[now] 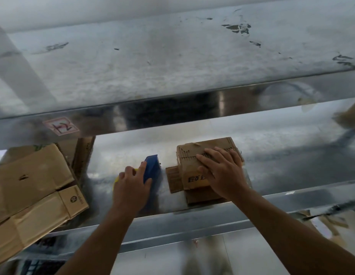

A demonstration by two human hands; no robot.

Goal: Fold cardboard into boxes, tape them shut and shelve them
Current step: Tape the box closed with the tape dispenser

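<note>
On the lower steel shelf (291,161), the right hand (220,171) lies flat on top of a small cardboard box (189,155), fingers straight and spread, gripping nothing. Just left of it, the left hand (131,187) curls its fingers round a blue block (151,167) with a yellow part, probably a tape dispenser; the hand hides much of it. Flattened cardboard (33,185) lies stacked at the shelf's left end, cut off by the frame. A scuffed upper shelf (172,66) carries a red-edged label (61,126) on its lip.
</note>
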